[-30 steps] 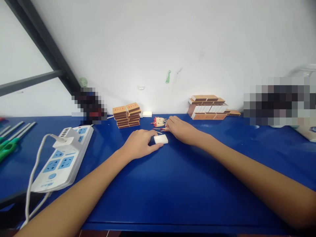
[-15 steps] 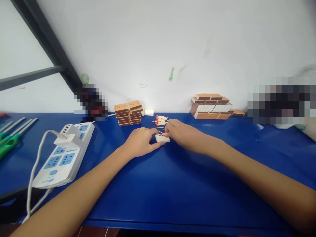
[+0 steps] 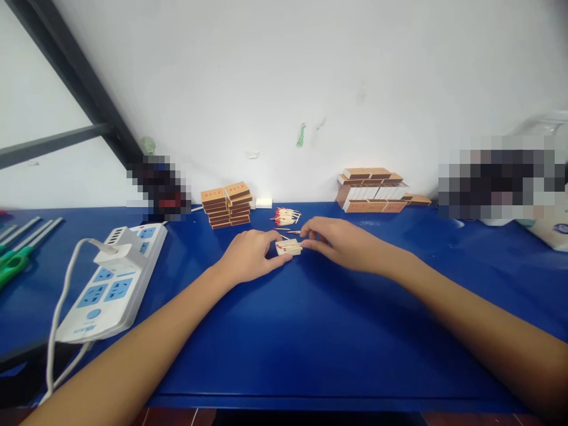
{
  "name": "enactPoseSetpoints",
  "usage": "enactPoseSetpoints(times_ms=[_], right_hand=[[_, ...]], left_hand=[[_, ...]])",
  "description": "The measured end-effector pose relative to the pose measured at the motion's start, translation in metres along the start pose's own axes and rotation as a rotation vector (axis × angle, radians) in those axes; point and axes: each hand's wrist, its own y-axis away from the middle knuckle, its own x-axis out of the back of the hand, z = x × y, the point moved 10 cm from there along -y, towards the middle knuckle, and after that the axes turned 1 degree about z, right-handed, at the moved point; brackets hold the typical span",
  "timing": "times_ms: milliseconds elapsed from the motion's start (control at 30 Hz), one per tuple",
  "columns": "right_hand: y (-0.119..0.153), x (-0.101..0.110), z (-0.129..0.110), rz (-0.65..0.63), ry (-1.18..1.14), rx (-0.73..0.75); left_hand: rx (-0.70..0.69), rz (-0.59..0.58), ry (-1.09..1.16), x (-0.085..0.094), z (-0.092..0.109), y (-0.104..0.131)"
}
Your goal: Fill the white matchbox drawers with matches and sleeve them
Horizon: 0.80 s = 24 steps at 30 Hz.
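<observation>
My left hand point(image 3: 255, 254) grips a small white matchbox tray point(image 3: 280, 248) on the blue table, thumb along the near side and fingers behind. Several red-tipped matches point(image 3: 290, 246) lie in the tray, heads to the left, some ends sticking out at the right. My right hand point(image 3: 335, 242) is just right of the tray, thumb and fingers apart, holding nothing that I can see. Behind the tray is a loose pile of matches point(image 3: 286, 216), with a few single ones between pile and tray.
Stacked matchboxes point(image 3: 227, 206) stand at the wall on the left, and a larger stack point(image 3: 371, 192) on the right. A white box point(image 3: 263, 203) sits by the left stack. On the left are a power strip point(image 3: 115, 284) with a white cable and green-handled tools point(image 3: 18, 263).
My right hand has let go of matches, which now lie in the tray, and its fingers have opened and drawn slightly right. My left hand keeps its hold. The view has shifted slightly.
</observation>
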Motion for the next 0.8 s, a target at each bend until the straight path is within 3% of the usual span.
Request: enactPoseSetpoints(times_ms=[300,567,800], right_hand=[[0.004,-0.012,-0.003,0.066,-0.201,-0.028],[0.008,-0.012,0.012,0.104,-0.303,-0.114],[0.008,-0.009,0.000,0.141,-0.211,0.011]], left_hand=[[-0.046,-0.004,0.040,0.001,0.008,0.001],[-0.054,-0.010,0.055,-0.002,0.005,0.000],[-0.081,-0.001,0.042,-0.002,0.009,0.001]])
